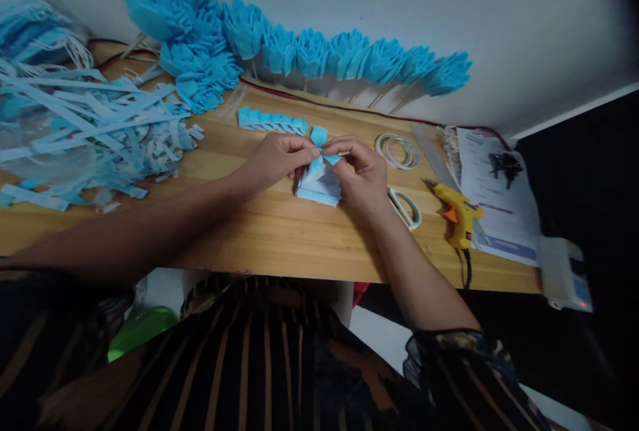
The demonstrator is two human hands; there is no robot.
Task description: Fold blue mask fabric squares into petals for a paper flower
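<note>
In the head view, the person sits at a wooden table (239, 235) with both forearms reaching in from the near side. The left hand (279, 161) has its thumb and fingers drawn together, pinching a small blue piece (331, 160) at its left side. The right hand (363, 175) grips the same piece from the right between thumb and fingertips, its other fingers curled. The piece is held just above the near end of a stack of pale squares (319, 193), near the middle of the table; whether it touches the stack cannot be told.

Just beyond the fingertips lies a folded blue square (318, 136), and to its left runs a row of overlapping folded pieces (272, 121). Farther off, blue flowers (348, 54) on thin stems line the wall, bunched thickly at the far left. A tangled heap of pale blue and white strips (100, 126) covers the left of the table.

To the right of the right hand are some flat rings (410, 153), and nearer, a white looped handle (415, 211) partly hidden by the wrist. Farther right lies a yellow glue gun (464, 217), beside a printed sheet (499, 205) with dark keys (506, 167) on it.
</note>
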